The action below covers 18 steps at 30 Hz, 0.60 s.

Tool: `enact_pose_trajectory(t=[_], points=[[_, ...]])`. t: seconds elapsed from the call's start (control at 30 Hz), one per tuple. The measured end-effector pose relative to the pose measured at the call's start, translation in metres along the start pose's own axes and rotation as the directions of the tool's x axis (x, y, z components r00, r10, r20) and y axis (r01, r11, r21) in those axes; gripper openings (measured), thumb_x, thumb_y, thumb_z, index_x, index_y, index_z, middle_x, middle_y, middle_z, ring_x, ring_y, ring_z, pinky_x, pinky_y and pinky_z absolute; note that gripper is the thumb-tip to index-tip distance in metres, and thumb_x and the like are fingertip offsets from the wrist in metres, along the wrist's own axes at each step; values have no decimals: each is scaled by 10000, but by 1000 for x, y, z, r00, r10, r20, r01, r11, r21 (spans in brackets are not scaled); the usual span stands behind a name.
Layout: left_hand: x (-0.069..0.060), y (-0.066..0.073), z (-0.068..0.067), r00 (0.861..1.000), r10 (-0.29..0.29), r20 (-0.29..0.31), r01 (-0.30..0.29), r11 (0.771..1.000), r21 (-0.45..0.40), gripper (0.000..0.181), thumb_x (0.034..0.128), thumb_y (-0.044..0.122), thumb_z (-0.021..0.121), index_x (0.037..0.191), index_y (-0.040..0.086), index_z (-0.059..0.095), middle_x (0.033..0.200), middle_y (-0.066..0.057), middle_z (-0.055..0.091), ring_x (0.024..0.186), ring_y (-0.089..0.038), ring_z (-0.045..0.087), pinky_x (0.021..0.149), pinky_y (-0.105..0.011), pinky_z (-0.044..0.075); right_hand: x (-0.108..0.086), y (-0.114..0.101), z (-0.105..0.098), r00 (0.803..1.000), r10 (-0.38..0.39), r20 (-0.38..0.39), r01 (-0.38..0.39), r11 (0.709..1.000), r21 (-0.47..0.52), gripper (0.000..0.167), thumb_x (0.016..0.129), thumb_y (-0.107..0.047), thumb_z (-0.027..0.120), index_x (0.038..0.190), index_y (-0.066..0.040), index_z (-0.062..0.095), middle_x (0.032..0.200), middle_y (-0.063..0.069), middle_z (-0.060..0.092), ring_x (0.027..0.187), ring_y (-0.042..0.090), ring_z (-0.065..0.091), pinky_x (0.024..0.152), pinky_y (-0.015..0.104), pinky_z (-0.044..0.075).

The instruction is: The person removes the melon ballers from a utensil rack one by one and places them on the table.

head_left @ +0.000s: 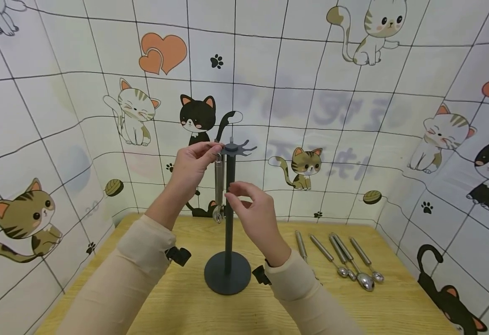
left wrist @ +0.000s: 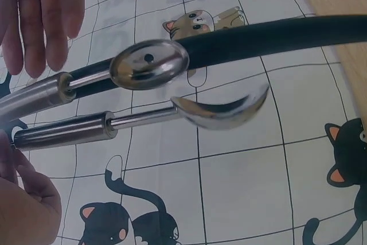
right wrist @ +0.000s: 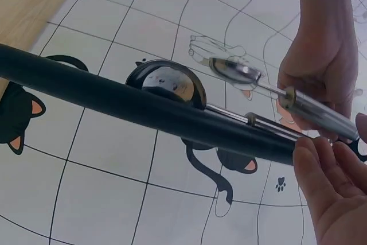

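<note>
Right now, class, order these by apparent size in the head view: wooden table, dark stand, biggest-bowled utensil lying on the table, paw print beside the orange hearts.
From largest to smallest:
1. Wooden table
2. Dark stand
3. Biggest-bowled utensil
4. Paw print

In the head view, you have the stand (head_left: 229, 237) at the centre of the desk (head_left: 177, 302), the wall (head_left: 261, 60) behind; your left hand (head_left: 190, 165) is left of the stand's top, with two utensils (head_left: 219, 181) below it, just left of the stand; your right hand (head_left: 256, 214) is lower, mostly right of the stand; loose utensils (head_left: 344, 247) lie on the desk, lower right.
</note>
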<state>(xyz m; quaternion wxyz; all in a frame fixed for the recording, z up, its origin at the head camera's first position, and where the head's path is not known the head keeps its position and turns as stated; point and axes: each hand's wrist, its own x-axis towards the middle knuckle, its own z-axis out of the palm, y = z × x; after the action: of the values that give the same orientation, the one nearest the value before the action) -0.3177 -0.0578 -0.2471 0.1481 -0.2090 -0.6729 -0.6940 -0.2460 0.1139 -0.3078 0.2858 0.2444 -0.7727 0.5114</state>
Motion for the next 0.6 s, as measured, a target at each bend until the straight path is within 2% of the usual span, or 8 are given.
enact_pose_trajectory(t=[0.2,0.43,0.6], points=[[-2,0,3,998,44,-43,-42,997,61,312,954,334,730,1128,78,767,947,16,678,992,-190,658,1093,-459,389,1,-7,7,1000,27,0,-27,998,-48,310,959,-220,733,1230,-72,707,1137,32,729,1044,152,690,824,319,583],[-7,1,8,994,63,-86,-52,992,116,331,929,387,750,1091,101,782,923,-27,647,1112,-175,565,985,-457,377,5,-10,12,996,86,39,-85,996,-15,372,956,-204,736,1295,-65,673,1179,59,727,1056,190,699,861,399,579],[-8,2,8,992,83,-94,-71,991,117,321,932,375,750,1083,93,785,911,-26,645,1110,-172,551,953,-430,379,11,-7,19,998,62,25,-62,998,-18,321,950,-185,742,1253,-92,689,1100,27,746,981,150,715,847,404,569]])
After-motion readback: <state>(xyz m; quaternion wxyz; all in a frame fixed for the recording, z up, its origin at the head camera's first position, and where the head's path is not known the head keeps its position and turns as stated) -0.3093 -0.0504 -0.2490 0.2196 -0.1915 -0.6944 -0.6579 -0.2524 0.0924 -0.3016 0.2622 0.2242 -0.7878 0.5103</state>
